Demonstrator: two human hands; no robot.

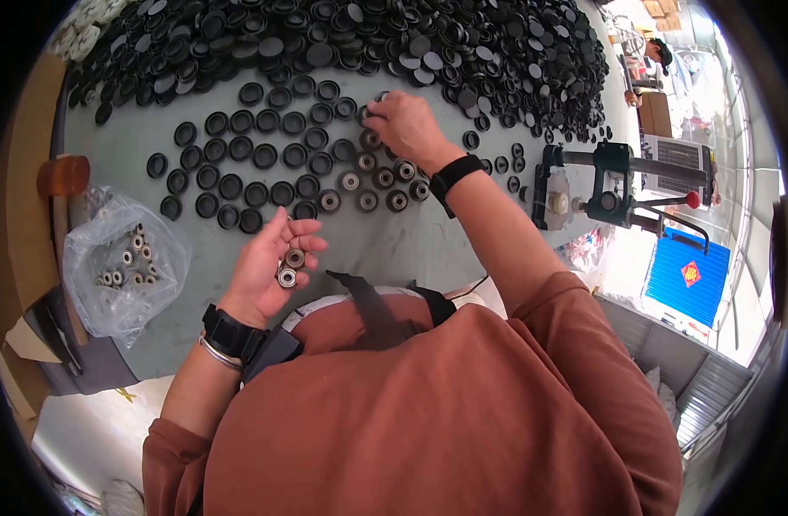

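Observation:
Palm up, my left hand (263,268) cradles a few small metal ball bearings (287,277) in its partly curled fingers. Farther off, my right hand (404,125) reaches down over the rows of round black caps, its fingertips pinched together. What they grip is mostly hidden by the fingers. Just nearer than that hand, several black caps have a metal bearing seated in them, such as this filled cap (350,181). To the left, many empty black caps (264,156) lie in loose rows with their hollow side up.
A big heap of black caps (342,39) covers the table's far side. On the left lie a clear plastic bag (123,258) with bearings and an amber container (64,175). A green hand press (613,185) with a red-knobbed lever stands right. Another person (656,52) is at the far right.

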